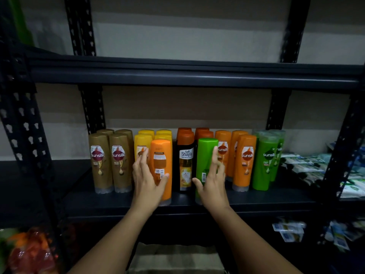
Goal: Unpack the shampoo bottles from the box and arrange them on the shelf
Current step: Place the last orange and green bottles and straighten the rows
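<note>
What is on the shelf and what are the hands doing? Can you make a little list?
left hand: holds orange bottle, back label facing out
right hand: holds green bottle, back label facing out
shelf: bottles stand in colour groups
far left: brown bottles
middle: black bottle
far right: green bottles

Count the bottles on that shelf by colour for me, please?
Gold-brown bottles: 4
Yellow bottles: 4
Orange bottles: 4, one in the left hand
Black bottles, orange caps: 4
Green bottles: at least 3, one in the right hand
Total: at least 19
</note>
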A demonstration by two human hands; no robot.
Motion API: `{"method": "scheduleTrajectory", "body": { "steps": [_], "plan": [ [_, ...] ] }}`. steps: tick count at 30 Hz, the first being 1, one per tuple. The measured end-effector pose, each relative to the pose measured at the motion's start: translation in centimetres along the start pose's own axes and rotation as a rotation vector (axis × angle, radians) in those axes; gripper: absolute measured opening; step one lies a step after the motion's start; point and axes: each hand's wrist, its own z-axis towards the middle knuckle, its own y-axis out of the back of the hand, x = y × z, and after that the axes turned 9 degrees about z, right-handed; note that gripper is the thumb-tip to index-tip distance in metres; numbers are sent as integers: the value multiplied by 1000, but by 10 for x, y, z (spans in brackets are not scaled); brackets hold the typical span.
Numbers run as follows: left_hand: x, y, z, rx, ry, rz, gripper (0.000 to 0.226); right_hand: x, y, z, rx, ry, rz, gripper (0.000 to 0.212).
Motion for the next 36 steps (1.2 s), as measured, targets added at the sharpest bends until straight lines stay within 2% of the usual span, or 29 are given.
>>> {"method": "scheduleTrajectory", "body": {
  "steps": [3,7,13,18,20,23,26,30,36],
  "plan": [
    [-2,-9,1,57,75,-154,98,-1,2,1,14,-10,3,125],
    [-2,-15,11,63,211,-89,93,-4,4,5,-4,-50,-28,133],
    [-4,-16,16,67,231,-30,91,0,3,10,-43,-121,-35,141],
    [-2,-8,12,107,213,-141,81,-7,7,0,23,-101,157,117],
    [-1,-5,13,41,197,-126,79,-7,7,-3,-10,-89,137,112],
    [-8,-5,14,1,170,-94,84,-2,2,-4,-70,-66,31,115],
    [-16,-8,13,47,158,-144,94,2,-2,-3,-51,-76,6,116],
    [-12,-6,13,151,127,-203,86,0,1,-6,-10,-81,77,103],
    [-24,-10,13,-32,173,-147,98,5,-7,-4,-82,-82,-73,111]
  ]
}}
